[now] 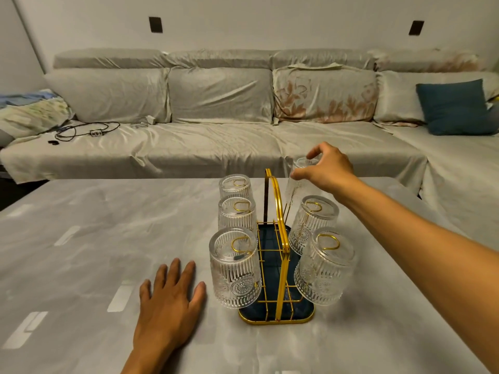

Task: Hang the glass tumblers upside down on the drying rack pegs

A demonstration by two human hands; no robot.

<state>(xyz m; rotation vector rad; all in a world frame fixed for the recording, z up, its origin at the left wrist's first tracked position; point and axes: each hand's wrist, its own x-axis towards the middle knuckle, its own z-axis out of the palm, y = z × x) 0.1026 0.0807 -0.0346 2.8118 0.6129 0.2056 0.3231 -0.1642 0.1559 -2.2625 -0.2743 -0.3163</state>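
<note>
A gold wire drying rack (pixel 276 268) with a dark blue tray base stands on the grey table. Three ribbed glass tumblers hang upside down on its left pegs, the nearest one (pixel 235 268) largest in view. Two more (pixel 325 265) hang on the right side. My right hand (pixel 328 164) grips the base of a sixth tumbler (pixel 297 182), upside down over the far right peg. My left hand (pixel 170 292) lies flat on the table, fingers spread, just left of the rack, holding nothing.
The grey table (pixel 81 238) ends just beyond the rack. Behind it runs a long sofa (pixel 216 136) under grey covers, with a teal cushion (pixel 453 106) at the right and cables (pixel 83 130) and folded bedding at the left.
</note>
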